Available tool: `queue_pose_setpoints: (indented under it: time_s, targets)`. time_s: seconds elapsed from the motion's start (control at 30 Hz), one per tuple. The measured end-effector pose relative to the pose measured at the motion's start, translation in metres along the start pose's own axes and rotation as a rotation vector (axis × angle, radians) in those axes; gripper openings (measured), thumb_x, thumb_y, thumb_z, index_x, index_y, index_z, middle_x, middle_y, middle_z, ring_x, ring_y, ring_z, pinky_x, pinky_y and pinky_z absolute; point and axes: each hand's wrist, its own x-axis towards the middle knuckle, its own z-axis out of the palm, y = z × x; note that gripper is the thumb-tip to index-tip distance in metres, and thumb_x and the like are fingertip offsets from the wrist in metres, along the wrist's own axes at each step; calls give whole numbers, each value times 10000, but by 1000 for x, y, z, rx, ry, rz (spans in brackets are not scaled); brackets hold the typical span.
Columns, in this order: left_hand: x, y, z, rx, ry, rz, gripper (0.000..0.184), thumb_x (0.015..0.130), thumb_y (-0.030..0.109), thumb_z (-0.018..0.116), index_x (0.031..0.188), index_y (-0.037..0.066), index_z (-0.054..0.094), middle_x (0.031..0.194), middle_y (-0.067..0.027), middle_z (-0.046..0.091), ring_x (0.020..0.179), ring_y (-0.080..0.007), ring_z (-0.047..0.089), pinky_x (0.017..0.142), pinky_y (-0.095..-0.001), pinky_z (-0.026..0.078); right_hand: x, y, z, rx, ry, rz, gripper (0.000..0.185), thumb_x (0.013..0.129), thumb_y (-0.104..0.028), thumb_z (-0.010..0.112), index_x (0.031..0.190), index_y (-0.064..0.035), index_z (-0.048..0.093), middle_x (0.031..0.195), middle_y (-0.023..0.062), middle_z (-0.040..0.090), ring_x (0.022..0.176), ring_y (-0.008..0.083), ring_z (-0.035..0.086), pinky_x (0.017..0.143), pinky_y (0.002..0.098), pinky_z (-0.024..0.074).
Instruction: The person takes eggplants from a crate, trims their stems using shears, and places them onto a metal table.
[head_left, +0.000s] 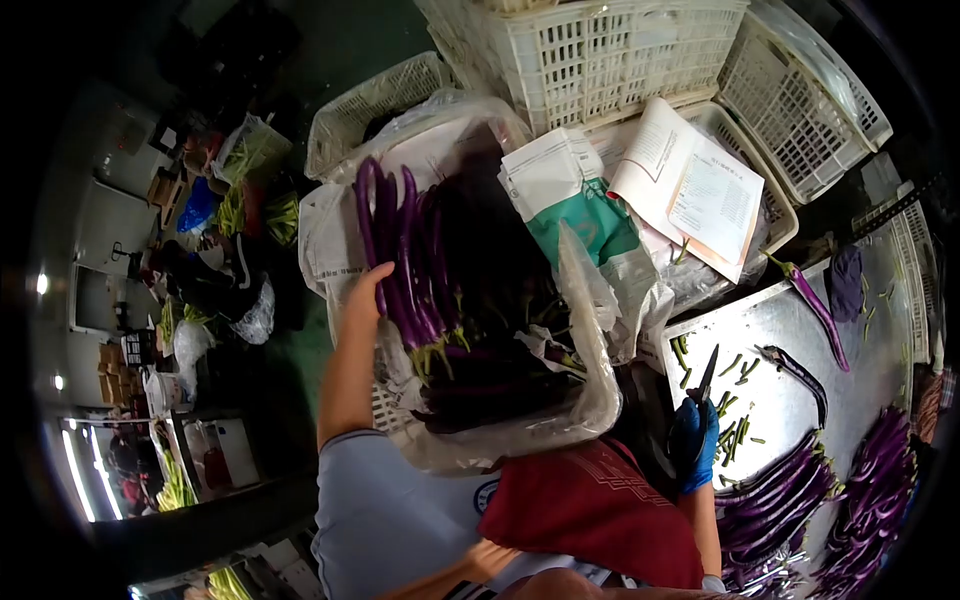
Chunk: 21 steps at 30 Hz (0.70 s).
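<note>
A bunch of long purple eggplants [408,265] lies over the left side of a plastic-lined crate [590,410]. My left hand [378,285] is at the left edge of this bunch, bare, its fingers mostly hidden by the eggplants. More dark eggplants [480,395] lie lower in the crate. At the right, my right hand [693,440] wears a blue glove and is closed around a dark-handled knife [708,375], blade pointing up. Beneath the blade is a metal table [850,400] with cut green stem pieces [735,437].
Piled eggplants [775,500] and a second pile [870,500] lie on the metal table, with single eggplants [820,318] farther back. White crates [620,60] stand beyond the lined crate. An open booklet [690,190] rests on a crate at the back right.
</note>
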Motion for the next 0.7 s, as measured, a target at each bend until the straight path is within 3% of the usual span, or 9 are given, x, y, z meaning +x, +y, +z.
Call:
queue_pose_setpoints:
  time_s: [0.1,0.2,0.23,0.33,0.4,0.53,0.6,0.67,0.7]
  targets:
    - [-20,-2,37,-204,-423,169,598,777,286,613,1256,-21,427,1058,-154,572,954,-288,576,893,-394,465,7,11,-15,-116,-69,-111,183,889,-132,535,1062,-71,537,618,-67,439,481,26,397,409,179,296]
    - [-57,12,133,-415,-762,317,627,806,273,627,1310,6,366,1108,-102,515,1010,-224,530,921,-358,439,2,7,-22,-78,-171,-199,163,880,-122,549,1037,-74,550,680,-78,451,550,21,405,472,174,318]
    - [-62,9,160,-481,-833,319,655,824,306,584,1356,36,312,1109,-100,492,1000,-231,518,902,-373,457,-1,-1,-22,-234,-175,-319,169,877,-116,554,1039,-67,550,724,-73,464,598,25,414,521,175,341]
    - [-78,-4,241,-583,-997,158,698,821,341,607,1371,53,288,1125,-105,492,1020,-225,520,898,-368,451,-13,-35,-26,-96,-287,-209,314,825,-55,625,1123,-15,533,889,-7,551,767,70,496,693,213,423]
    - [-81,-32,288,-552,-1080,28,817,768,440,660,1379,60,272,1112,-90,521,1016,-219,539,882,-371,468,-17,-54,-28,-58,-320,-284,270,841,-38,596,1105,-33,539,760,-61,475,647,31,425,583,177,367]
    - [-106,-109,380,-310,-1084,-68,948,688,517,704,1379,53,252,1068,-93,559,905,-226,605,827,-395,517,-33,-90,-48,-21,-324,-524,339,816,-38,645,1133,-14,527,855,-16,514,748,54,478,671,203,419]
    - [-120,-146,416,-229,-1141,-191,880,701,478,698,1344,18,312,1068,-121,569,954,-273,594,843,-411,503,-34,-99,-64,-92,-238,-662,370,814,-59,657,1153,-18,515,891,-4,537,779,58,483,699,207,424]
    - [-125,-181,441,-62,-1270,-443,806,726,430,683,1312,-15,353,1093,-146,571,986,-291,582,861,-406,489,-38,-113,-83,-61,-203,-619,386,812,-55,658,1165,-22,505,945,5,557,832,63,504,747,215,434]
    - [-142,-194,459,-15,-1316,-433,731,741,416,670,1259,-35,421,1106,-160,576,1015,-274,574,881,-386,473,-34,-112,-91,34,-179,-681,381,810,-51,657,1159,-30,505,968,6,557,862,65,509,770,221,436]
